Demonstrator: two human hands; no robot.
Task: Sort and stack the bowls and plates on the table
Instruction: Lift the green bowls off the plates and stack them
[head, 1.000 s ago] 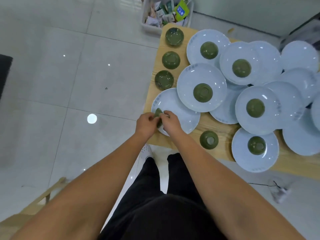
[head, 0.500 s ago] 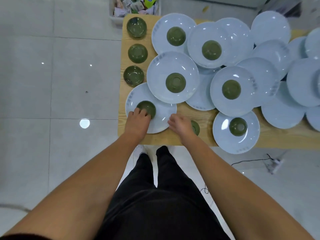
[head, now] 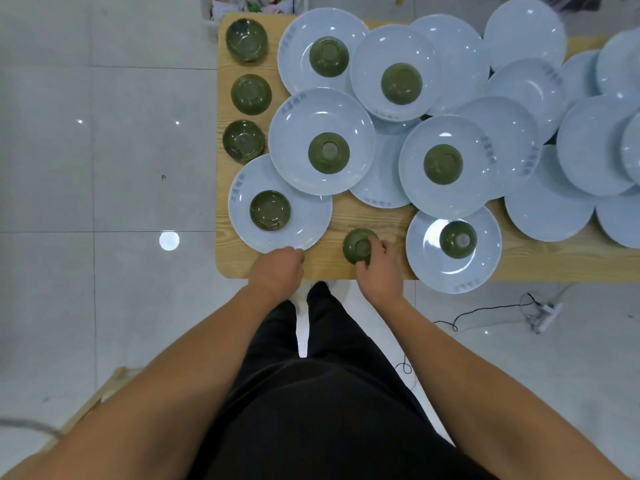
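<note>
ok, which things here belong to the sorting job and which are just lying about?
Job: green bowls, blue plates, table, loose bowl in the right hand, left hand at the near plate's rim.
Lying about: bin of packets, cable, power strip.

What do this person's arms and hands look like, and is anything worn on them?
The left arm and right arm are bare to the frame edge, no sleeve showing. The left hand and right hand carry no glove, watch or ring that I can see. Below them, black trousers.
</note>
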